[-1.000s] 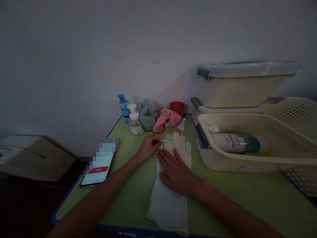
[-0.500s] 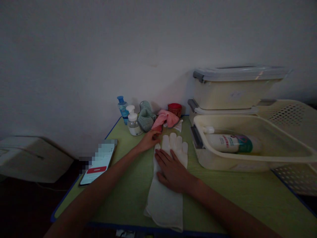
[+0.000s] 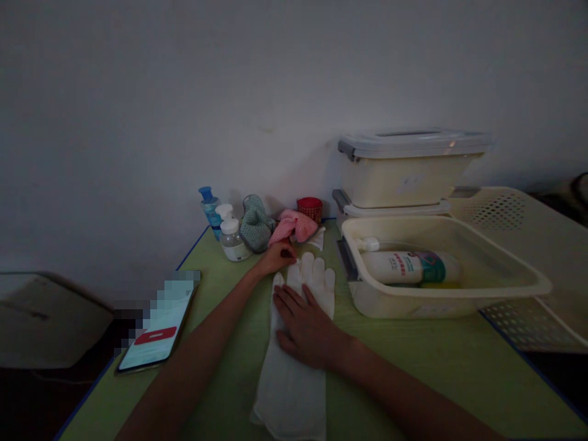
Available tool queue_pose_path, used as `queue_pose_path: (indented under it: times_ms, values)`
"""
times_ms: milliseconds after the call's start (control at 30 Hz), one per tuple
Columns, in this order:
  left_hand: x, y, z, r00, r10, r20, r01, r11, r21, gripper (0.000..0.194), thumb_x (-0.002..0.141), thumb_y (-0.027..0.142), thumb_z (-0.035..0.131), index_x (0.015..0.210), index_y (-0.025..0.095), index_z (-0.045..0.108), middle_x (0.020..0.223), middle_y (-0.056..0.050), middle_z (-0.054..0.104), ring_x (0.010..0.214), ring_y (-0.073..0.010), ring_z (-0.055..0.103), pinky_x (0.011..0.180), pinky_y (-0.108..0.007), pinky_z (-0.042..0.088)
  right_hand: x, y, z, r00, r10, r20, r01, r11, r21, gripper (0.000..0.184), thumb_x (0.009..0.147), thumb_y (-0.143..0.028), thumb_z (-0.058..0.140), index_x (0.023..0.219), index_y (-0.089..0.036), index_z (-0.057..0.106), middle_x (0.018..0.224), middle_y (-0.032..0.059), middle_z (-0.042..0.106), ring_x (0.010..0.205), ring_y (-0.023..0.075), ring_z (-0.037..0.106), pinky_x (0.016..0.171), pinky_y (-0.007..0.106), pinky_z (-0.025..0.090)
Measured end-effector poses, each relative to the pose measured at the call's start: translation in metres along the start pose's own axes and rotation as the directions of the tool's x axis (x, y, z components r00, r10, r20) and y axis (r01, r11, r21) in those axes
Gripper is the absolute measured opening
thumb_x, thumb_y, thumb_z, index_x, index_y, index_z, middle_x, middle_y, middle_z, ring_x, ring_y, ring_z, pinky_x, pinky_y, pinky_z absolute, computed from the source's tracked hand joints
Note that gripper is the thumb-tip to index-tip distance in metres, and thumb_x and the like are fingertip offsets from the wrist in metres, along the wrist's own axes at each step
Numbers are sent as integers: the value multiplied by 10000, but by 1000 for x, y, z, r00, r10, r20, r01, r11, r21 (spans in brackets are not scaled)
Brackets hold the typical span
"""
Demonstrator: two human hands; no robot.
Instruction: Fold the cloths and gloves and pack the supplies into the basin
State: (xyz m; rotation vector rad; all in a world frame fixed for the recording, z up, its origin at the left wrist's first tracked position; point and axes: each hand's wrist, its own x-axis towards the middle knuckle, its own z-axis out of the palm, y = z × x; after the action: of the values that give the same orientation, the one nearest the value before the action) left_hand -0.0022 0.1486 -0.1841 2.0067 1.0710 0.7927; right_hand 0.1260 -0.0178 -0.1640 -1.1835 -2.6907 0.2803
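Lower centre of the frame, the white glove [image 3: 294,392] lies flat: right hand [image 3: 310,331] gripping nothing, palm pressing; left hand [image 3: 274,258] pinching one finger's tip! Firm palm, light pinch prevents sliding.

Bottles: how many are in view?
3: a blue bottle at the back left, a clear pump bottle beside it, a white-and-green bottle lying in the open bin. Others may be hidden.

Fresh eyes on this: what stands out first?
Probably the white glove on the green table, front and centre, with the right hand flat on it and the left hand by its fingers. Next, the lit phone at left and the open cream bin at right, a pump bottle lying inside.
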Motion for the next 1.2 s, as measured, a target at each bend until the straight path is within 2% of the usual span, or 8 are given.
queue_pose_path:
  times_ms: [267,500,667,833,1033,1200]
  values:
    - [-4,0,6,995,63,-83,-69,995,-72,75,671,106,609,645,132,543,629,30,553,596,-88,509,585,-196,400,1,0,1,1000,11,-4,-11,1000,13,571,875,-359,340,1350,-43,315,1442,165,263,1321,273,222,1073,504,136]
    - [-2,-2,6,993,40,-114,-48,997,-68,107,616,129,659,631,128,553,586,36,545,540,-82,483,533,-191,381,0,1,1,1000,4,7,-4,1000,6,577,877,-369,329,1354,-44,308,1444,166,258,1327,266,206,1077,497,125]
    - [-1,-1,5,996,14,-91,-17,1000,-23,12,610,111,637,605,121,634,581,9,601,570,-106,533,584,-216,416,1,2,2,1000,4,5,-4,1000,-13,580,883,-382,309,1353,-42,306,1444,165,261,1331,265,192,1074,498,134]
    - [-1,1,1,998,13,-53,-12,1000,18,87,638,145,622,671,129,701,615,-6,652,581,-123,556,588,-225,428,1,1,2,1000,13,-1,-13,1000,-25,574,882,-382,317,1359,-63,303,1448,153,258,1331,255,195,1074,488,144]
    - [0,-3,-1,999,29,-33,-28,999,31,138,698,199,596,719,128,713,661,-21,680,632,-141,588,636,-241,457,0,1,0,1000,11,5,-11,1000,-11,566,884,-373,323,1354,-59,309,1445,157,263,1329,255,201,1076,482,143]
    - [-1,-6,2,998,52,-39,-51,998,25,149,649,123,617,781,104,684,751,-47,691,656,-134,612,649,-245,486,1,1,1,1000,10,11,-10,1000,-14,567,881,-369,333,1353,-56,310,1444,158,264,1328,262,203,1073,493,145]
